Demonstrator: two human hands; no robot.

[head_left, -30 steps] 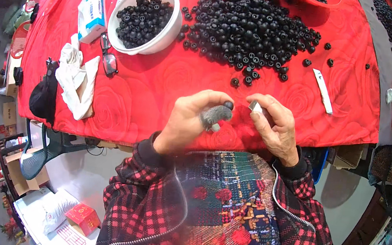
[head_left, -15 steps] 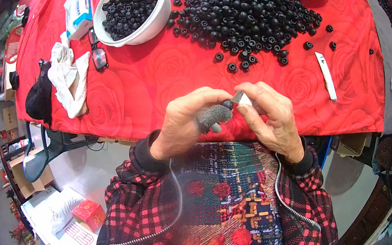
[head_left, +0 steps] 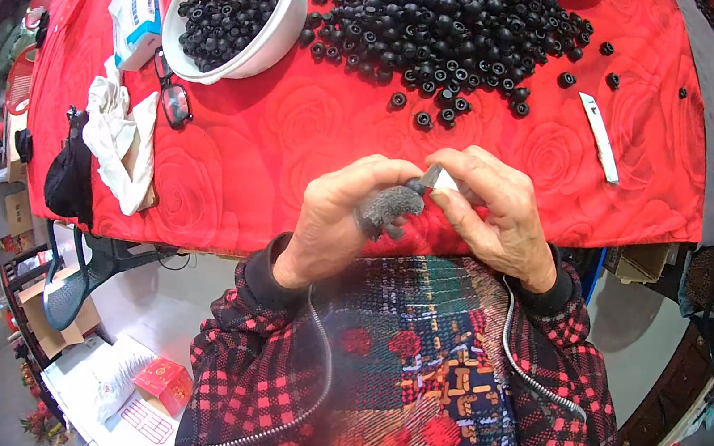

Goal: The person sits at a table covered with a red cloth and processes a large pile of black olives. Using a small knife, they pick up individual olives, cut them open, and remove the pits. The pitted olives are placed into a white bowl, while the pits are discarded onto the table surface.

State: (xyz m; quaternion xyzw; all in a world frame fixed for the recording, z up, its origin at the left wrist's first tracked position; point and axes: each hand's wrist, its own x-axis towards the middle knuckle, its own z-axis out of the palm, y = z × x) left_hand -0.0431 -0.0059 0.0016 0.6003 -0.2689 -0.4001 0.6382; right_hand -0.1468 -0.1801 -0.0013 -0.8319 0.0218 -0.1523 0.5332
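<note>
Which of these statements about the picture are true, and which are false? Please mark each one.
1. The white bowl holds small black parts. True.
2. The tablecloth is blue. False: it is red with a rose pattern.
3. The left hand has a grey cover on one finger. True.
4. The eyeglasses lie inside the bowl. False: they lie on the cloth beside it.
5. The right hand rests flat on the table. False: it is raised, meeting the left hand.

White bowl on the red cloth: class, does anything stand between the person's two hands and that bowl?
Nothing visible does. Bare red cloth lies between the hands and the white bowl. The left hand and right hand pinch a small black part. The glasses lie left of that line.
</note>
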